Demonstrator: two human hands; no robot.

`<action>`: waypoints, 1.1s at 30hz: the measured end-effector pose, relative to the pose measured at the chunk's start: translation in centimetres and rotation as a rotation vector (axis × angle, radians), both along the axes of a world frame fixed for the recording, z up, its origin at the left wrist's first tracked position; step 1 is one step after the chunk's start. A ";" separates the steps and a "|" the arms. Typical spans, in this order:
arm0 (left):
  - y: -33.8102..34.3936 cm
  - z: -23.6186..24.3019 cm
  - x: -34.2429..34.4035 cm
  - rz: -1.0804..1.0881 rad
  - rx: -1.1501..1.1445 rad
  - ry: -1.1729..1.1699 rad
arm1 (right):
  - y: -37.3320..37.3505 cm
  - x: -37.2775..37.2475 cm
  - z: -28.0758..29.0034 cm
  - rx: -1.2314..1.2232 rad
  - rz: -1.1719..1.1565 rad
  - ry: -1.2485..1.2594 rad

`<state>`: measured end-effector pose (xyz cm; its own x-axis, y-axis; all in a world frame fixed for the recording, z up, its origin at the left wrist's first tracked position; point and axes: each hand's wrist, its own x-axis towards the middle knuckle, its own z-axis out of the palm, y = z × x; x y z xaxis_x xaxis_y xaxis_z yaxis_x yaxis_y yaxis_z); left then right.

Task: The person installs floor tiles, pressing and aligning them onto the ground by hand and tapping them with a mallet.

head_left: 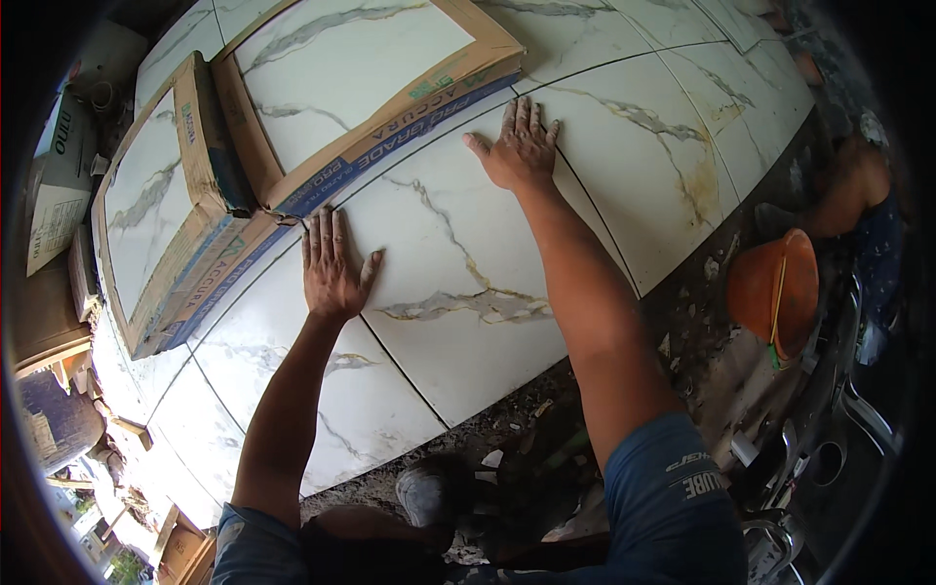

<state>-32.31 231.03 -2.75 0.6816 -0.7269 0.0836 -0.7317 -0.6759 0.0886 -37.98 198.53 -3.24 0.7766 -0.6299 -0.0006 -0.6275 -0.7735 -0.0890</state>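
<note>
Head view: left hand (334, 268), right hand (519, 151) spread palm-down on white, grey-veined rectangular tile (463, 253); likely heavy, brittle; grip edges.

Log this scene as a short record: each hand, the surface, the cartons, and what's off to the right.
Left hand: palm down on the tiles, fingertips near the cartons
Right hand: palm down on the tiles, fingers spread
Held: nothing in either hand
Surface: white tiles with grey veins and dark joints
Cartons: two, brown and blue, around marble-look panels
Right: orange bucket-like object near the tiles' edge
</note>
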 end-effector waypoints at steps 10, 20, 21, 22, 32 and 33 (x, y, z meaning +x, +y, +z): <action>0.5 -0.4 0.0 0.044 0.011 0.080 | 3.3 -0.2 4.0 -0.202 0.065 -0.372; 0.4 0.1 0.3 0.063 0.058 0.089 | 1.8 -1.3 0.5 -0.023 -0.012 -0.021; 0.4 0.1 0.2 0.052 0.003 0.060 | 1.7 -2.7 1.0 -0.019 -0.031 -0.122; 0.3 0.1 0.3 0.053 0.010 0.053 | 1.9 -4.5 1.7 -0.021 -0.051 -0.230; 1.0 -2.5 0.5 0.032 -0.081 -0.060 | 14.1 -33.8 1.3 0.067 -0.728 -0.403; 0.9 -2.5 0.4 0.035 -0.054 -0.052 | 14.9 -35.1 0.9 0.021 -0.721 -0.334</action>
